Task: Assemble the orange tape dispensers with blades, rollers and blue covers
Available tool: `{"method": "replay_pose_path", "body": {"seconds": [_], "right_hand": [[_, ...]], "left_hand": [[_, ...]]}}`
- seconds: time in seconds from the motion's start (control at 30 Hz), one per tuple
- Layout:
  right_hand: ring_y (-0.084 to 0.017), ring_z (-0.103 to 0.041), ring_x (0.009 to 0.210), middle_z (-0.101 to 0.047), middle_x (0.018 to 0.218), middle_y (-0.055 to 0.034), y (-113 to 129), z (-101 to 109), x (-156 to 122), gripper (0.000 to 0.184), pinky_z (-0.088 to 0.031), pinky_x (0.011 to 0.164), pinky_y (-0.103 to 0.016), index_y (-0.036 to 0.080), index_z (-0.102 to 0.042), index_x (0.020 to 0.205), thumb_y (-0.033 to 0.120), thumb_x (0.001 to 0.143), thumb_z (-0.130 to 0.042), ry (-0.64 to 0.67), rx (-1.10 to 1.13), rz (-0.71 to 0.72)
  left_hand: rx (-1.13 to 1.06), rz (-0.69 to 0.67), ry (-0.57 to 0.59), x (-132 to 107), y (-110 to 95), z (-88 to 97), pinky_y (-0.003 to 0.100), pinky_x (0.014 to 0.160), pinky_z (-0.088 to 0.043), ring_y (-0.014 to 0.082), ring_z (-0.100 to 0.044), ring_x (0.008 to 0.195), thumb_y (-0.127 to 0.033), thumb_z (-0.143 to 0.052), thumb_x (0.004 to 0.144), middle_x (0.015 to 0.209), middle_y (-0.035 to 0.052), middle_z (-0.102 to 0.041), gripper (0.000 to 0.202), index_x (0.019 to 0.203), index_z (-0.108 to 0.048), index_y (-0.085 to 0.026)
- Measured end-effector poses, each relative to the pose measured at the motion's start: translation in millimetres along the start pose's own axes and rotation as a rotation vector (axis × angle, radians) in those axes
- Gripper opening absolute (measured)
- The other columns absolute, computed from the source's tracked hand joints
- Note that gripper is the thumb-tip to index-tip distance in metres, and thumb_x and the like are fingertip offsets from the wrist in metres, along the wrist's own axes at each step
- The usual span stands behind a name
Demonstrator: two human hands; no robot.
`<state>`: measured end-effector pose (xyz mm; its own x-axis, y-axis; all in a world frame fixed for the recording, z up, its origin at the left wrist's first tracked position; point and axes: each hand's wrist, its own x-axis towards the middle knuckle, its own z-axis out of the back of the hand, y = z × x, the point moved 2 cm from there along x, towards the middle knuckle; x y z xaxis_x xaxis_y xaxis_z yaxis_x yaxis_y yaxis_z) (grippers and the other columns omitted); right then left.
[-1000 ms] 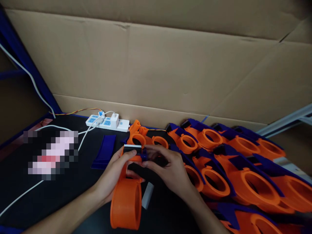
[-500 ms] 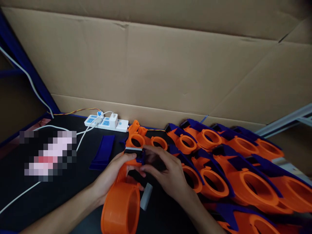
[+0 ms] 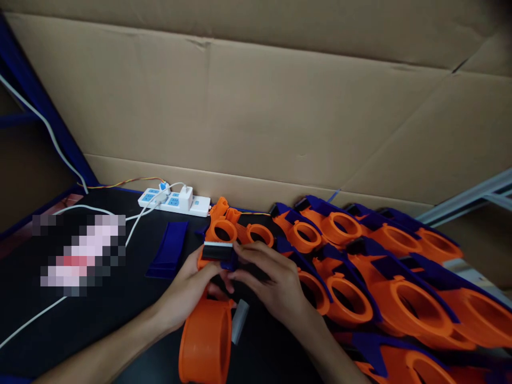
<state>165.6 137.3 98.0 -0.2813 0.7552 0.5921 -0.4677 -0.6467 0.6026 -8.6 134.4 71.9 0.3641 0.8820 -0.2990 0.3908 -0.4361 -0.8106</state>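
An orange tape dispenser (image 3: 205, 341) is held between my hands, its round ring toward me and its head away. At the head sits a black piece with a toothed metal blade (image 3: 218, 244), and a dark blue part (image 3: 229, 261) shows at its right end. My left hand (image 3: 192, 288) is wrapped round the neck, thumb across the front. Fingertips of my right hand (image 3: 276, 277) pinch at the blue part on the right side. Below them a grey strip (image 3: 240, 321) lies beside the ring. Some of my left fingers are hidden behind the dispenser.
Several orange and blue tape dispensers (image 3: 420, 306) lie in rows on the right. Blue plastic pieces (image 3: 168, 249) rest on the black table at left. Behind them is a white power strip (image 3: 200, 205) with cables, against a cardboard wall (image 3: 256, 106). A blurred patch (image 3: 86, 248) covers something at left.
The dispenser's ring has swung slightly right. My left thumb has slid down off the black piece, leaving more of it showing. My right hand stays at the blue part.
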Motion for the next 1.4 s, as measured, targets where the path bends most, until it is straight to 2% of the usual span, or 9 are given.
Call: {"method": "replay_pose_path", "body": {"seconds": [0.13, 0.37, 0.5, 0.6, 0.77, 0.97, 1.17, 1.3, 1.4], "right_hand": [[-0.020, -0.074, 0.089, -0.075, 0.103, -0.0054, 2.8, 1.2, -1.8, 0.038, -0.063, 0.082, -0.034, 0.028, -0.072, 0.120, 0.029, 0.083, -0.078, -0.027, 0.024, 0.040], [-0.026, -0.066, 0.115, -0.074, 0.117, -0.0050, -1.4, 7.9, 1.9, 0.029, -0.056, 0.098, -0.047, 0.029, -0.073, 0.117, 0.024, 0.089, -0.072, -0.034, -0.071, 0.063], [-0.026, -0.060, 0.124, -0.066, 0.133, -0.0060, 6.2, 20.8, 5.4, 0.037, -0.051, 0.103, -0.046, 0.031, -0.068, 0.126, 0.027, 0.090, -0.071, -0.004, -0.032, 0.022], [-0.021, -0.068, 0.103, -0.073, 0.110, -0.0055, 15.6, 26.4, 4.2, 0.023, -0.056, 0.089, -0.037, 0.030, -0.073, 0.114, 0.030, 0.099, -0.057, -0.073, 0.086, -0.026], [-0.017, -0.068, 0.084, -0.073, 0.097, -0.0041, 35.8, 3.8, 0.9, 0.028, -0.055, 0.067, -0.028, 0.026, -0.073, 0.107, 0.047, 0.087, -0.071, 0.190, 0.048, 0.022], [-0.017, -0.068, 0.083, -0.074, 0.094, -0.0037, 34.1, -14.0, -6.2, 0.019, -0.054, 0.071, -0.029, 0.024, -0.068, 0.112, 0.027, 0.093, -0.066, 0.206, -0.152, 0.017], [-0.015, -0.068, 0.071, -0.073, 0.088, -0.0019, 18.6, -5.9, -4.3, 0.032, -0.054, 0.062, -0.025, 0.030, -0.064, 0.118, 0.036, 0.088, -0.073, -0.125, 0.320, -0.267], [-0.018, -0.073, 0.075, -0.074, 0.088, -0.0031, 15.7, -17.2, -3.1, 0.035, -0.057, 0.064, -0.027, 0.026, -0.059, 0.114, 0.048, 0.089, -0.068, 0.038, 0.763, -0.472], [-0.016, -0.072, 0.076, -0.074, 0.087, -0.0031, 13.1, -24.7, -6.0, 0.025, -0.056, 0.066, -0.026, 0.023, -0.061, 0.105, 0.045, 0.094, -0.061, 0.212, 0.706, -0.479]], "left_hand": [[0.007, -0.042, 0.061, -2.2, -5.3, 2.8, 0.036, 0.061, -0.061, 0.0186, -0.070, 0.058, -0.020, -0.069, 0.082, 0.078, 0.0007, -0.071, 0.031, 0.112, -0.061, -0.021], [-0.341, -0.068, 0.400, 0.6, -24.1, -1.8, 0.057, 0.096, -0.052, 0.0349, -0.066, 0.115, -0.032, -0.049, 0.097, 0.123, 0.0167, -0.071, 0.033, 0.116, -0.070, -0.015], [-0.339, -0.150, 0.283, 3.4, -23.9, 6.9, 0.056, 0.103, -0.049, 0.0340, -0.062, 0.123, -0.030, -0.062, 0.093, 0.132, 0.0134, -0.069, 0.026, 0.114, -0.073, -0.018], [-0.274, -0.226, 0.134, 3.4, -23.2, 13.6, 0.048, 0.106, -0.048, 0.0313, -0.065, 0.119, -0.024, -0.074, 0.084, 0.129, 0.0111, -0.071, 0.027, 0.111, -0.075, -0.019], [-0.177, -0.230, -0.025, 5.2, -19.9, 13.1, 0.036, 0.101, -0.051, 0.0267, -0.069, 0.112, -0.020, -0.083, 0.074, 0.121, 0.0106, -0.075, 0.045, 0.118, -0.073, -0.019], [-0.168, -0.280, -0.108, 8.5, -20.3, 12.6, 0.029, 0.093, -0.054, 0.0247, -0.070, 0.110, -0.024, -0.086, 0.072, 0.115, 0.0089, -0.076, 0.050, 0.120, -0.070, -0.019], [-0.353, -0.316, 0.084, 9.5, -27.1, 8.0, 0.040, 0.100, -0.051, 0.0287, -0.063, 0.120, -0.038, -0.065, 0.091, 0.124, 0.0120, -0.071, 0.027, 0.106, -0.073, -0.016], [-0.354, -0.174, 0.246, 9.9, -26.7, 4.1, 0.044, 0.100, -0.051, 0.0321, -0.063, 0.120, -0.048, -0.062, 0.091, 0.124, 0.0148, -0.071, 0.042, 0.118, -0.070, -0.016], [-0.361, -0.138, 0.279, 6.5, -28.9, 8.3, 0.045, 0.100, -0.050, 0.0346, -0.064, 0.119, -0.054, -0.064, 0.086, 0.117, 0.0153, -0.074, 0.051, 0.121, -0.068, -0.017]]}}
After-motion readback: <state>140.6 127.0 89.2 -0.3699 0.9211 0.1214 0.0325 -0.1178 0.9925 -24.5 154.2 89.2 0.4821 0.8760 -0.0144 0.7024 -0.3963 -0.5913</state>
